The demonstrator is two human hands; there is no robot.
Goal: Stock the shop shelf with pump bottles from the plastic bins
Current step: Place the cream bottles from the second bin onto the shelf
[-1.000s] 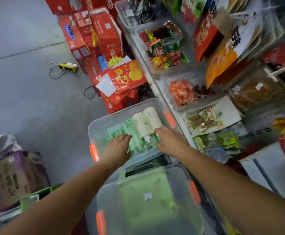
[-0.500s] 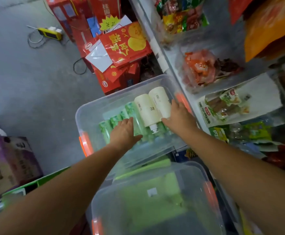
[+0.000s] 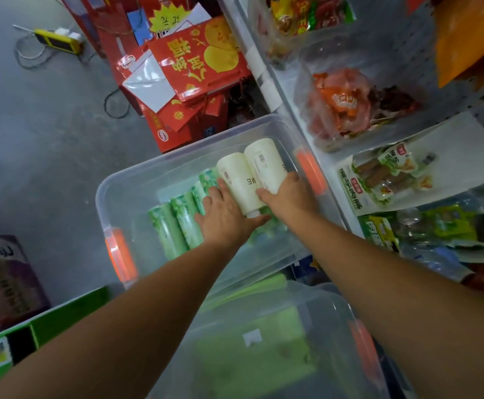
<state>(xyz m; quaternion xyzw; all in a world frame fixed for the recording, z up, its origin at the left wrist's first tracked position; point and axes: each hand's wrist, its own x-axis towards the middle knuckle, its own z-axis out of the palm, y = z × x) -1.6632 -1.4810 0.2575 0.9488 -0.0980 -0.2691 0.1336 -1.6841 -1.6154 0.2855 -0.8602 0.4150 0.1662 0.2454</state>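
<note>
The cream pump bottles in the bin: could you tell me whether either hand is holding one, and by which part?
The left hand and right hand flank the nearer cream bottle at its neck end, touching it; a closed grip cannot be confirmed.

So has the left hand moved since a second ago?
Yes. The left hand has slid right across the green bottles in the clear bin and now touches the nearer cream bottle.

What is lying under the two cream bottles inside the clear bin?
Green bottles lie side by side on the floor of the clear bin, under the two cream bottles. The left hand and right hand cover those directly below, so their number stays unknown.
</note>
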